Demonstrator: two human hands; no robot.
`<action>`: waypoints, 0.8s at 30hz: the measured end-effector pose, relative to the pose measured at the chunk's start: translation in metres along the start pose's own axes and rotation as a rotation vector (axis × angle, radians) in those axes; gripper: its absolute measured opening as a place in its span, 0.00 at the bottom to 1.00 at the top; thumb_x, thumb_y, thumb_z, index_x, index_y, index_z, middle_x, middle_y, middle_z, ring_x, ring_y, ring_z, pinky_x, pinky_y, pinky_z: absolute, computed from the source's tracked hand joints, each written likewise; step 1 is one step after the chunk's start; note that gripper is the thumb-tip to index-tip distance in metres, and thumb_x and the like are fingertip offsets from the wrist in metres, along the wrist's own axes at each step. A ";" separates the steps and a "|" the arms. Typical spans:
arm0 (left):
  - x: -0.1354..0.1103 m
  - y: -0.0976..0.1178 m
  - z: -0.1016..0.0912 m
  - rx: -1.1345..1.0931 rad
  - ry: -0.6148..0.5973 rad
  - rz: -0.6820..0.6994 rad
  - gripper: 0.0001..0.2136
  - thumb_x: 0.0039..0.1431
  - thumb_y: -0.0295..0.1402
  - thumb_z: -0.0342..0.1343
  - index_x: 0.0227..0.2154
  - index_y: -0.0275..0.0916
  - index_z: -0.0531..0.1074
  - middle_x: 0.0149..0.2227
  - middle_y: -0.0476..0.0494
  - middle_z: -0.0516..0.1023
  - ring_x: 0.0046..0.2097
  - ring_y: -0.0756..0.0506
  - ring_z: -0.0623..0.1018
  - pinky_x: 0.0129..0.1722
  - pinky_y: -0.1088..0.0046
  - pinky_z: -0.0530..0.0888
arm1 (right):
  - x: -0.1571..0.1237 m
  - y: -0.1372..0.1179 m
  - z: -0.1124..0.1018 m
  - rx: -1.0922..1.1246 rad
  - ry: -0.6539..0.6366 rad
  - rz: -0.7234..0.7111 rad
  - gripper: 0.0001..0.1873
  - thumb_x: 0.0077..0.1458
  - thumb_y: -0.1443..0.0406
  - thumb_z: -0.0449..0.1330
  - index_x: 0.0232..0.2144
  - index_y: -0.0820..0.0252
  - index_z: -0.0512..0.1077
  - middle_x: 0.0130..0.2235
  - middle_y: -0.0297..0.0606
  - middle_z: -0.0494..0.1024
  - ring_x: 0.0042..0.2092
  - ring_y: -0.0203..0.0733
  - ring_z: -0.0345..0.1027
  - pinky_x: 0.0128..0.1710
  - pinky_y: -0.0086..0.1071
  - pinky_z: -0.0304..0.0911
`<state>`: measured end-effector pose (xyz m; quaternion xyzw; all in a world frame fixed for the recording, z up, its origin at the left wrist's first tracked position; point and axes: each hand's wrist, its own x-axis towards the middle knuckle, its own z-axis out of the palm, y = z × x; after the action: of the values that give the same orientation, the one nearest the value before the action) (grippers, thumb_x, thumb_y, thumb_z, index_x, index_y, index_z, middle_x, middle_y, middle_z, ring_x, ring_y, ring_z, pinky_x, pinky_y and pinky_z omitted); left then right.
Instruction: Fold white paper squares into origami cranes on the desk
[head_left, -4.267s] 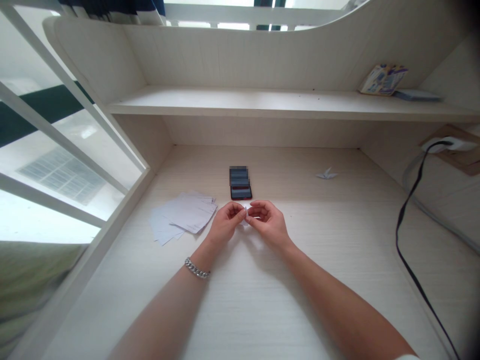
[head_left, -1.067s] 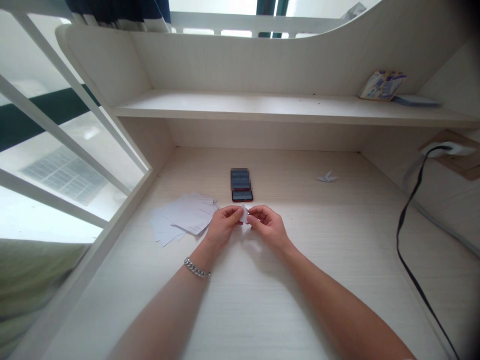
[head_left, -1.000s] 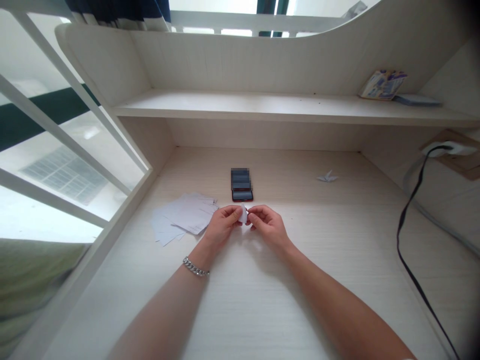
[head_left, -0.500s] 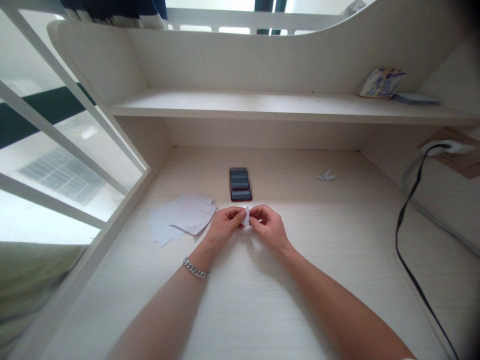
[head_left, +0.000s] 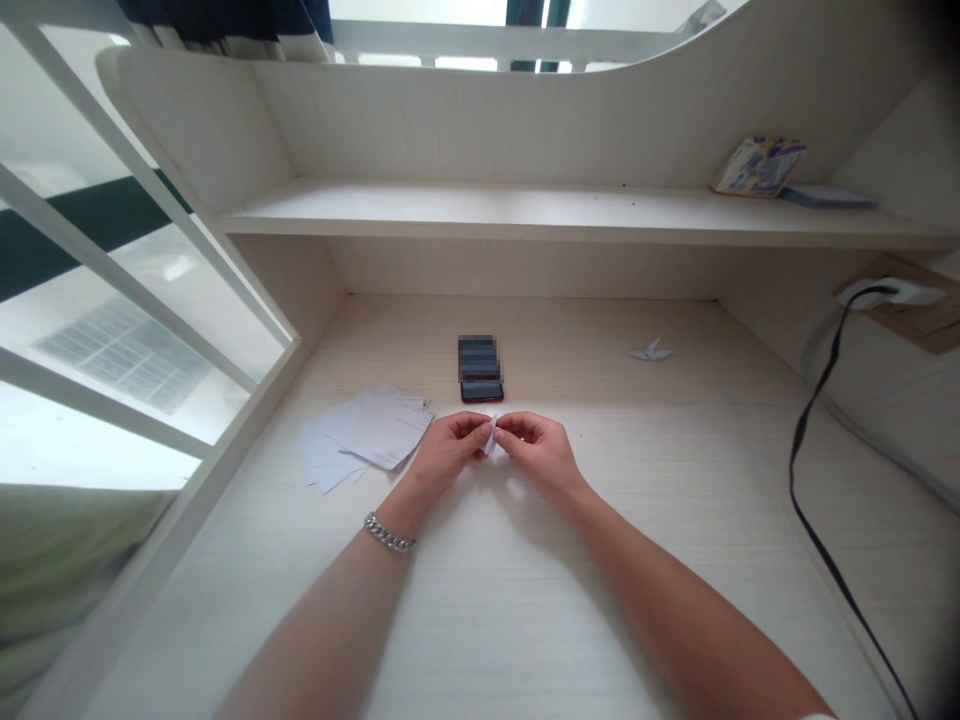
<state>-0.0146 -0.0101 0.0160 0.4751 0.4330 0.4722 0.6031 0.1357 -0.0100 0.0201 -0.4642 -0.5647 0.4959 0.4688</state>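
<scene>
both hands [head_left: 495, 452] pinching small folded paper [head_left: 490, 436] (white), above desk [head_left: 525, 600]

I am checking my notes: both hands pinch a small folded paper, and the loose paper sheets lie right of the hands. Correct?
No. The head view shows the loose paper sheets left of the hands; left hand and right hand pinch the small folded paper.

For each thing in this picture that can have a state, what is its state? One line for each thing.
left hand, pinching the small paper piece.
right hand, pinching the same piece from the other side.
small paper piece, folded, held between both hands.
loose sheets, fanned out flat on the desk, untouched.
phone, lying flat, screen unreadable.
folded paper figure, standing alone on the desk.
black cable, running to a white plug at the right wall.
booklet, leaning on the shelf.
</scene>
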 end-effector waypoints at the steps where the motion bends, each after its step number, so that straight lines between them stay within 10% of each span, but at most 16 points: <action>1: 0.000 0.000 0.000 0.005 -0.001 0.000 0.15 0.45 0.42 0.61 0.30 0.34 0.76 0.26 0.45 0.73 0.26 0.52 0.68 0.26 0.76 0.66 | 0.001 0.000 -0.001 0.018 -0.013 0.015 0.10 0.44 0.61 0.63 0.29 0.62 0.74 0.29 0.39 0.76 0.30 0.39 0.67 0.30 0.31 0.61; 24: -0.001 0.001 -0.001 -0.037 -0.104 -0.037 0.13 0.48 0.40 0.60 0.28 0.32 0.71 0.24 0.47 0.71 0.26 0.52 0.70 0.26 0.76 0.67 | -0.005 -0.002 0.001 -0.180 0.020 -0.228 0.06 0.46 0.70 0.57 0.29 0.61 0.72 0.31 0.36 0.74 0.29 0.36 0.69 0.28 0.29 0.65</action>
<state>-0.0161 -0.0106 0.0166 0.4796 0.4009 0.4437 0.6422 0.1349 -0.0151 0.0215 -0.4422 -0.6510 0.3822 0.4843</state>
